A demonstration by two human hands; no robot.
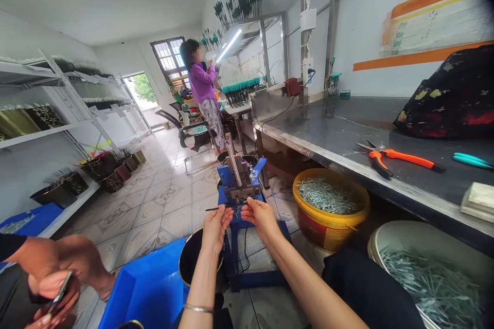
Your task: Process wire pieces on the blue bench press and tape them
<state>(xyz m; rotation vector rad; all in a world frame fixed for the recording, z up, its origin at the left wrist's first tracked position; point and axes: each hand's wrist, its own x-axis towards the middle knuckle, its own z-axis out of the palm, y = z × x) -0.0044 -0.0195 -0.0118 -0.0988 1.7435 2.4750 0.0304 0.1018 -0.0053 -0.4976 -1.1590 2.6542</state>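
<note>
My left hand [217,225] is closed in a pinch on a thin dark rod [211,209], whose end sticks out to the left of the fingers. Close beside it, my right hand [261,218] pinches at the front of a small blue machine [223,195]; whatever sits between those fingertips is too small to make out. Both hands are just in front of the machine's dark metal head [236,193]. A ridged silvery bar [233,162] slants up from that head, and a blue lever [258,167] stands at its right.
Right of the machine are a yellow bucket [304,221] and a white bucket [376,239] of thin metal pieces. Orange-handled pliers [405,157] lie on the bench [328,123]. A blue tray [150,288] is at left, near a seated person's hands [57,293]. Another person [203,82] stands behind.
</note>
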